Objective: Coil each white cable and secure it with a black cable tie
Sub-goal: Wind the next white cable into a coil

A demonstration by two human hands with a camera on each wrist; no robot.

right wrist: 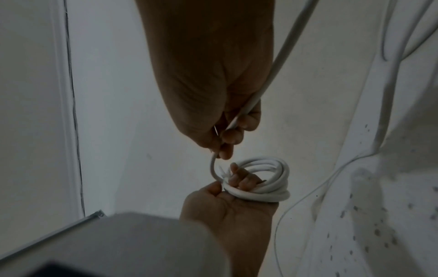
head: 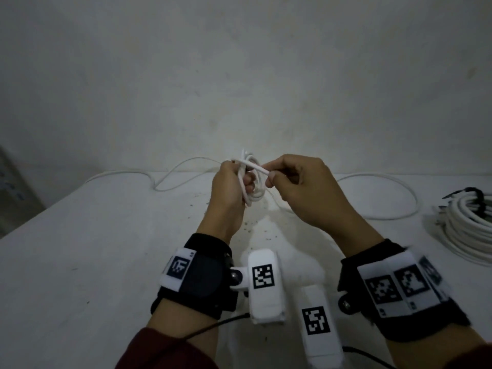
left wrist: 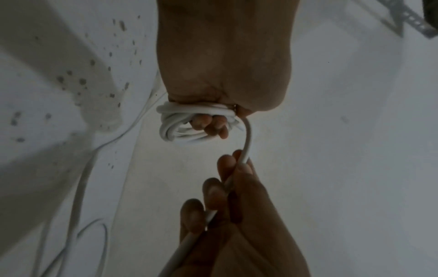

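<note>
My left hand (head: pixel 234 182) grips a small coil of white cable (head: pixel 253 187) above the table, its fingers curled through the loops (left wrist: pixel 187 123) (right wrist: pixel 263 180). My right hand (head: pixel 287 177) pinches the free strand (head: pixel 255 169) just right of the coil, and the strand runs on through its curled fingers (left wrist: pixel 245 150) (right wrist: pixel 237 120). The loose rest of the cable (head: pixel 394 198) trails in a wide loop over the table to the right. No loose black cable tie is in view.
A larger white cable bundle (head: pixel 468 230) bound with a black tie (head: pixel 476 198) lies at the table's right edge. More loose white cable (head: pixel 165 177) curves along the back left, by the wall. The white table (head: pixel 106 249) has dark specks near the middle.
</note>
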